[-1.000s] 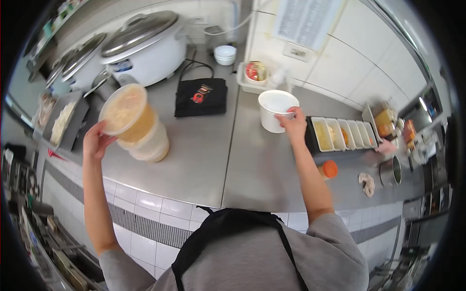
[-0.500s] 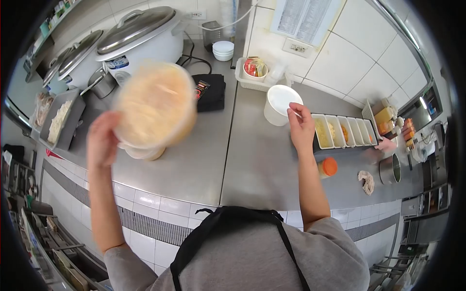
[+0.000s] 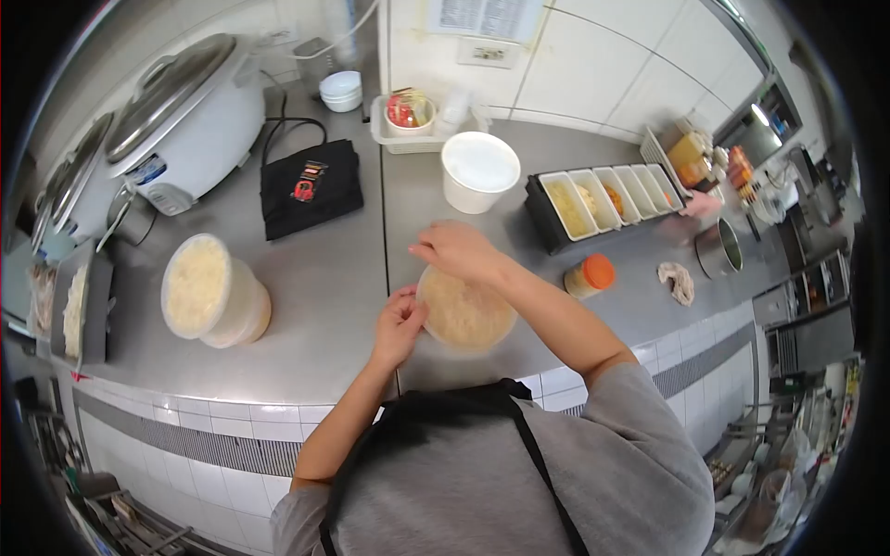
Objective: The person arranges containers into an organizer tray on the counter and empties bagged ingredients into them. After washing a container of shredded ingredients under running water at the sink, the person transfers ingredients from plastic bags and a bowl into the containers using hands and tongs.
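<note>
A round lidded tub with pale yellowish contents (image 3: 468,315) stands on the steel counter in front of my body. My left hand (image 3: 400,326) grips the left side of its rim, fingers bent against the edge. Over the far edge of the lid lies my right hand (image 3: 456,250), its fingers bent and partly hidden, touching the tub. Behind it stands a white lidded tub (image 3: 480,171), touched by neither hand. Another tub of pale food (image 3: 197,285) tops a stack at the left.
A folded black cloth (image 3: 311,190), rice cookers (image 3: 190,111) and a grey tray (image 3: 95,310) are at the left. At the right are a black rack of white compartments (image 3: 607,199), an orange-lidded jar (image 3: 591,275), a crumpled cloth (image 3: 677,283) and a metal pot (image 3: 718,248).
My left hand has brought the top tub from the left stack to the counter's middle. My right hand has left the white tub and come to this one. The view has shifted right.
</note>
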Action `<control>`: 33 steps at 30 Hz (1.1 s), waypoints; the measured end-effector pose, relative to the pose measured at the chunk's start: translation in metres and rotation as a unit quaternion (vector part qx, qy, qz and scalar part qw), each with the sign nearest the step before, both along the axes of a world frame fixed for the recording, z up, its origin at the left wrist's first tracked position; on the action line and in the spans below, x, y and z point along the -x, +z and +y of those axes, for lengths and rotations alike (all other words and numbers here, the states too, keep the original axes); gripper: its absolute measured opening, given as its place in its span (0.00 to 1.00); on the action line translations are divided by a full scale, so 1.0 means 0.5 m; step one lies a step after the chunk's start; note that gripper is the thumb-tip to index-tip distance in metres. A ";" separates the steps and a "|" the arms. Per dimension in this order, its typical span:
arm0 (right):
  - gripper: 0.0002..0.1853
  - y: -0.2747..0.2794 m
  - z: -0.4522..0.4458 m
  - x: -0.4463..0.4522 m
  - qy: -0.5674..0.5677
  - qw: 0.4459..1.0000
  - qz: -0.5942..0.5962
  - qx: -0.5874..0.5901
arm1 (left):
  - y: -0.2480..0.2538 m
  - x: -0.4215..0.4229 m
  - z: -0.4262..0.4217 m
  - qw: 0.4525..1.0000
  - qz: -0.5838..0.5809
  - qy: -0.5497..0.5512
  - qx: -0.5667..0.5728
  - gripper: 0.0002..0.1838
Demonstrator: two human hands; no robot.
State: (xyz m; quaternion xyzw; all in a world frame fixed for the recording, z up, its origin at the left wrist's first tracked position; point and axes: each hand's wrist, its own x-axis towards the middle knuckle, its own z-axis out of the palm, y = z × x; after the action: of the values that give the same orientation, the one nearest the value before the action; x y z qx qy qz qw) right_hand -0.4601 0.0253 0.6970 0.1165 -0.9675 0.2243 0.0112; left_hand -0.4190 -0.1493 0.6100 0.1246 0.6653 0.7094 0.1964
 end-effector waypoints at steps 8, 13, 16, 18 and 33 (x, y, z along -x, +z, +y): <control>0.25 -0.020 0.003 0.019 0.007 0.997 -0.068 -0.035 | 0.004 0.011 0.003 0.997 0.005 -0.068 -0.045 0.09; 0.25 -0.045 -0.015 0.025 -0.017 1.000 0.003 -0.006 | 0.024 0.016 -0.018 0.990 -0.040 -0.119 -0.069 0.11; 0.21 -0.035 -0.017 0.011 -0.046 0.992 0.117 0.030 | 0.013 0.021 -0.015 0.980 -0.107 -0.115 -0.121 0.12; 0.19 -0.017 -0.012 0.005 -0.039 0.977 0.199 0.060 | 0.006 0.021 -0.013 0.973 -0.140 -0.108 -0.145 0.12; 0.16 0.278 -0.066 -0.138 0.257 0.936 0.240 0.017 | 0.044 -0.101 -0.199 0.993 -0.042 0.095 -0.052 0.06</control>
State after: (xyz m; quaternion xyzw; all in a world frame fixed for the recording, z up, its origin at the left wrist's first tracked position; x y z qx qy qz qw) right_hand -0.3911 -0.0077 0.8358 0.4115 -0.8690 0.2016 0.1867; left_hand -0.3686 -0.2488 0.6321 0.0408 0.6275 0.7630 0.1497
